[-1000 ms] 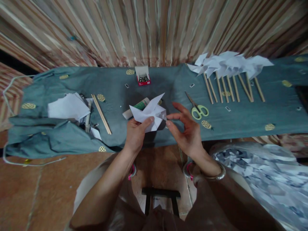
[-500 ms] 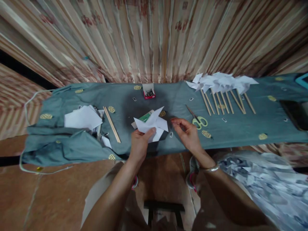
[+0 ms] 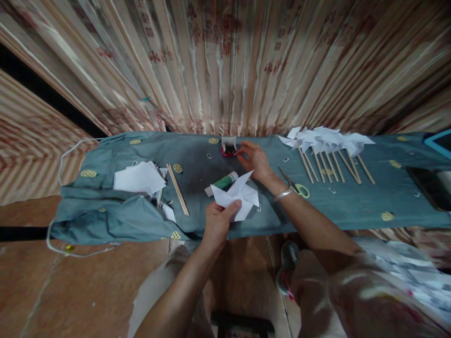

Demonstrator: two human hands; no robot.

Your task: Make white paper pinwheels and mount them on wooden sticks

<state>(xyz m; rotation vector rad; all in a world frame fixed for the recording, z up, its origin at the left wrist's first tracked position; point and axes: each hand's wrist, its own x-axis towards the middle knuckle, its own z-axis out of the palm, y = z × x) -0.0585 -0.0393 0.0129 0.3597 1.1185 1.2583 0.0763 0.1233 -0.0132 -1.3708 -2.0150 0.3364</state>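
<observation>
Left grip (image 3: 217,220) on white, sharp-pointed paper pinwheel (image 3: 241,191)

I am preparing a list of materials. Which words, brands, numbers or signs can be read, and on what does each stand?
No text is readable.
Green-and-white tube: any print too blurred.
Red box: any lettering too small.
Rectangles on the tablecloth: any print too small.
Curtain: reddish marks, too blurred to tell whether letters.
</observation>
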